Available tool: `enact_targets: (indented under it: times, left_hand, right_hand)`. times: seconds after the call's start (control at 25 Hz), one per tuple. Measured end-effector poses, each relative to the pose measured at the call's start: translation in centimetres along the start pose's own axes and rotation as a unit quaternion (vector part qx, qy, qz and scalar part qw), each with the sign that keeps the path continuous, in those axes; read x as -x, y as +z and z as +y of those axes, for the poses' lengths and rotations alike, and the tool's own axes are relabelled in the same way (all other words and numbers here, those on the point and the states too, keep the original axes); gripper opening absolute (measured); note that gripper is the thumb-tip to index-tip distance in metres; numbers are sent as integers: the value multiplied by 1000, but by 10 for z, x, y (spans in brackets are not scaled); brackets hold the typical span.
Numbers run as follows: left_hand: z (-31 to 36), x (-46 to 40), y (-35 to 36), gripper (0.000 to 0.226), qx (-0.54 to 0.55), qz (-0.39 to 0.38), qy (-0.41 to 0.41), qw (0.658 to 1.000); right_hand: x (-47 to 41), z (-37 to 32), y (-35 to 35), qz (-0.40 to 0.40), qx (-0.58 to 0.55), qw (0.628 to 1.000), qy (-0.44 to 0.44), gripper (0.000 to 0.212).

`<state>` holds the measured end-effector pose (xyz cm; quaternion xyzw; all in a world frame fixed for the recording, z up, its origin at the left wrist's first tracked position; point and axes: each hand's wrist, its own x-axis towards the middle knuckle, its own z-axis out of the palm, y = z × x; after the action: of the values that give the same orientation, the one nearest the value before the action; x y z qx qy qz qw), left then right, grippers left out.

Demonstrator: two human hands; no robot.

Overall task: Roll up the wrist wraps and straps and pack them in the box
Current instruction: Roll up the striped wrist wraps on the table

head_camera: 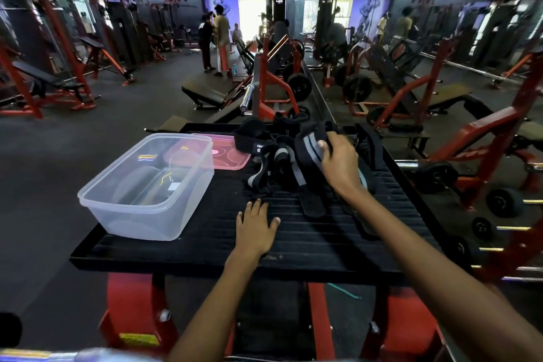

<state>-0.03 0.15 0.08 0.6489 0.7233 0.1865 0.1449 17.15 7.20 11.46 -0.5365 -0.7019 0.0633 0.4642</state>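
- While the clear box point(147, 185) sits empty at 9 o'clock on the ribbed platform point(205, 247), the step in hand looks like picking a first wrap
- right hand point(338, 161) grips a black wrist wrap with grey stripes point(308, 153), fingers curled over its top edge, thumb against the stripes
- left hand point(255, 225) lies flat, fingers spread, holding nothing
- loose straps point(270, 161) piled at 12 o'clock of the left fingers, just apart
- next move likely needs the left hand to start the roll
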Motion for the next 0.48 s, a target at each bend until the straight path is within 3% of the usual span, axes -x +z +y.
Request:
enact_targets:
  times: [0.12,0.2,0.28,0.36,0.4,0.48]
  left_hand:
    - [7,5,-9,43,105,106,17,989]
    - [13,13,-17,43,251,189,43,948]
    - [13,19,-23,59,403,211,28,890]
    - [10,24,-26,63,491,180,-30,852]
    - [12,28,-28,56,502,163,-47,848]
    - [15,34,-30,44,458,160,-50,873]
  right_hand:
    - [31,-8,-11,-50,-121,991,9,12]
    - [56,-16,-6,-107,-188,976,30,17]
    - [78,-23,9,-199,-214,955,57,38]
    - [93,-28,24,-306,-218,924,64,73]
    - [95,-32,27,-359,-218,904,75,74]
    - [90,-40,21,-438,-232,863,91,43]
